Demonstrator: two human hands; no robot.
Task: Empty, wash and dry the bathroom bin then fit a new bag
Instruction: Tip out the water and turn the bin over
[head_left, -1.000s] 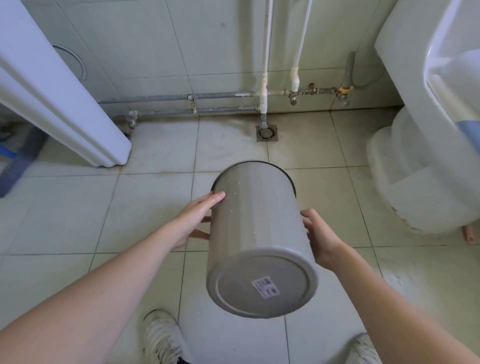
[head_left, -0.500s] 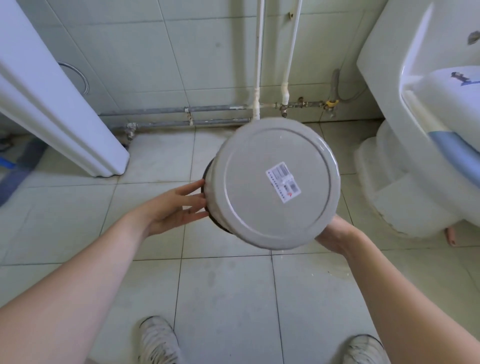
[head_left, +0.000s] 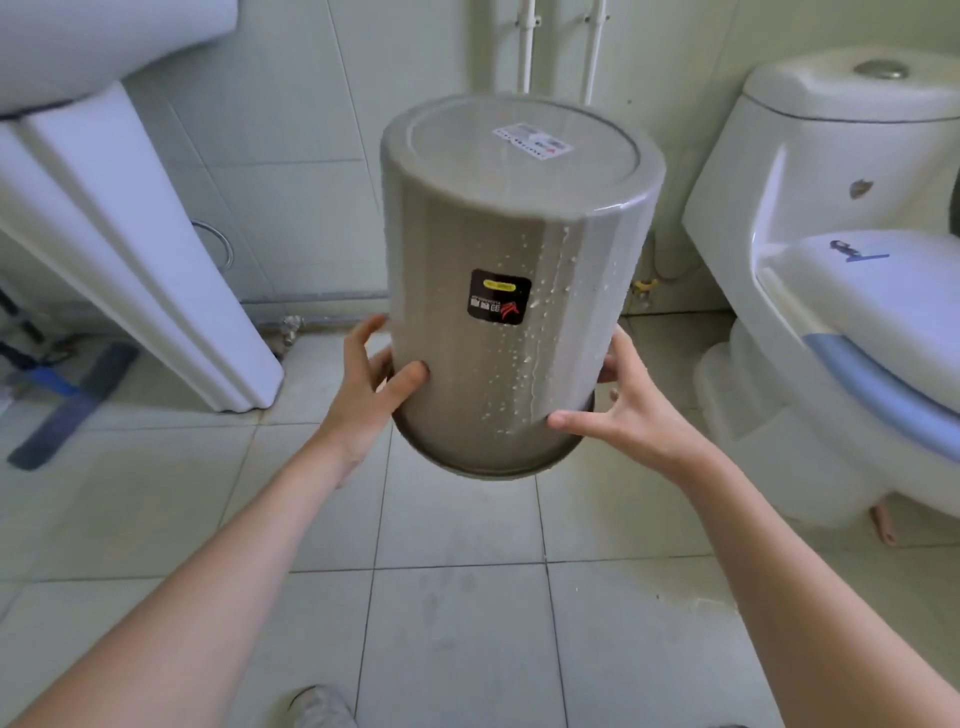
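Room: pale tiled floor (head_left: 457, 623) and tiled wall, with two white vertical pipes (head_left: 527, 47) running up behind the bin.
Bin: grey cylindrical bin (head_left: 498, 291) held upside down in mid-air over the floor, base uppermost and tilted slightly toward the camera, open mouth facing down.
Bin surface: water drops and streaks run down the right part of its side (the left part looks dry from here).
Labels: white barcode sticker (head_left: 532, 141) on the upturned base; black sticker (head_left: 498, 296) with a yellow strip on the side wall.
Left hand: left hand (head_left: 374, 395) holds the lower left of the bin near its rim, thumb curled across the front, fingers wrapped round the far side.
Right hand: right hand (head_left: 623, 410) holds the lower right of the bin, thumb stretched across the front near the rim, fingers spread round the back.
Grip: both curl round the bin's wall, one to each side.
Left of scene: white pedestal of a washbasin (head_left: 130, 249), and a flat mop head (head_left: 67, 405) lying on the floor beside it.
Right of scene: white toilet (head_left: 831, 291) with its lid closed, close beside the bin.
Bottom edge: toe of a pale shoe (head_left: 317, 706) on the tiles.
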